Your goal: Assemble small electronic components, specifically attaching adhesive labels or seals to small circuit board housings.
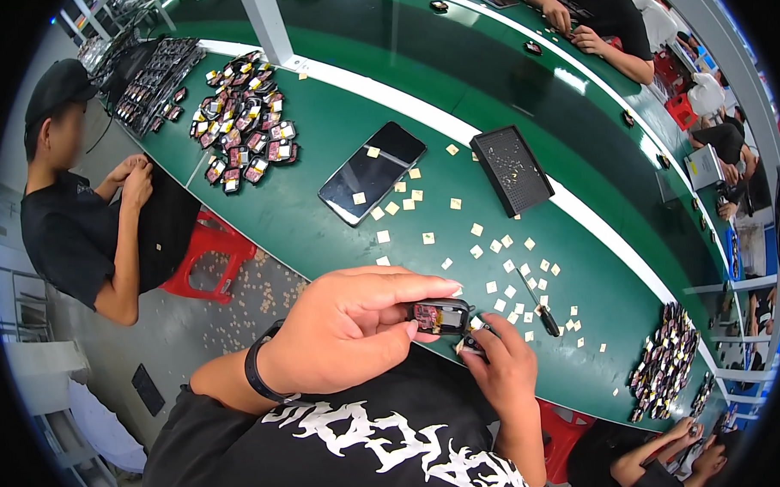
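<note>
My left hand [346, 327] is closed around a small open black casing [441, 316], gripped between thumb and fingers just past the table's near edge. Inside the casing show reddish parts and a silvery-white block. A pale speck sits at the tip of my left index finger. Close beside it, my right hand [504, 360] pinches a small dark part [472, 344], partly hidden by the fingers. Whether this part touches the casing I cannot tell. A thin screwdriver [547, 317] with a dark handle lies on the green table [391, 278], beyond my right hand.
Pale square stickers [456, 203] are scattered over the table. Farther off lie a black phone [375, 171] and a black tray [514, 169] with tiny pieces. Similar units are heaped at left [244, 120] and right [665, 363]. Co-workers sit at left, lower right and across a green belt [479, 77].
</note>
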{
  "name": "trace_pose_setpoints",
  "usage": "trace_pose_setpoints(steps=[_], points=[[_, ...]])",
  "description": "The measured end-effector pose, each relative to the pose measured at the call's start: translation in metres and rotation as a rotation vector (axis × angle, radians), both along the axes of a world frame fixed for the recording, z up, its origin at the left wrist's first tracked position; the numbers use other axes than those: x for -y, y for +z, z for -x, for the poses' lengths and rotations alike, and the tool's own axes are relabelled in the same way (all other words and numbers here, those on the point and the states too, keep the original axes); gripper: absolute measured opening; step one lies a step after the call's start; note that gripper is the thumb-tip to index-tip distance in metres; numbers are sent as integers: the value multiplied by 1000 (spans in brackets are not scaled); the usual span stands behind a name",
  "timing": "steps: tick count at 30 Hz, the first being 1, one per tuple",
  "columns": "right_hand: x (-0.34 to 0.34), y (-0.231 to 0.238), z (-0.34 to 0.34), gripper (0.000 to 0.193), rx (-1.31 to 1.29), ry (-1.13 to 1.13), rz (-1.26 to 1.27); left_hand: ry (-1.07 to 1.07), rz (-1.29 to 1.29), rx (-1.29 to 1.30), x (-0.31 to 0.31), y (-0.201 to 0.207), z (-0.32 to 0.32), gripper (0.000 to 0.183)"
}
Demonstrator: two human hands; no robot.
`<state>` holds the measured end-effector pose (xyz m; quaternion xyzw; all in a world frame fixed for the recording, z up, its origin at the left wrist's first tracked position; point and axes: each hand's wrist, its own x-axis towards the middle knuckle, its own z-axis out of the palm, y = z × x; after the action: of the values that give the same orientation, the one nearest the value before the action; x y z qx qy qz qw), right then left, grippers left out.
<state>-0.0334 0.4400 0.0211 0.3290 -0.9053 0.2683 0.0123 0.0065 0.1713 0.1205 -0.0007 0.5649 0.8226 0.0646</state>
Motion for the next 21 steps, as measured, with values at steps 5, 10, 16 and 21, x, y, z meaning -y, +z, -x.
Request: trace_pose_setpoints(steps=[5, 10, 16, 21], points=[[-7, 55, -2, 30, -103, 18, 106, -41, 21, -13, 3, -4, -2, 43], [-2, 83, -1, 46, -253, -6, 80, 1, -67, -34, -2, -10, -1, 42], [11, 104, -6, 38, -141, 36, 76, -116, 230, -149, 9, -8, 0, 44], [22, 130, -21, 26, -169, 169, -85, -122, 358, -237, 13, -6, -4, 48]])
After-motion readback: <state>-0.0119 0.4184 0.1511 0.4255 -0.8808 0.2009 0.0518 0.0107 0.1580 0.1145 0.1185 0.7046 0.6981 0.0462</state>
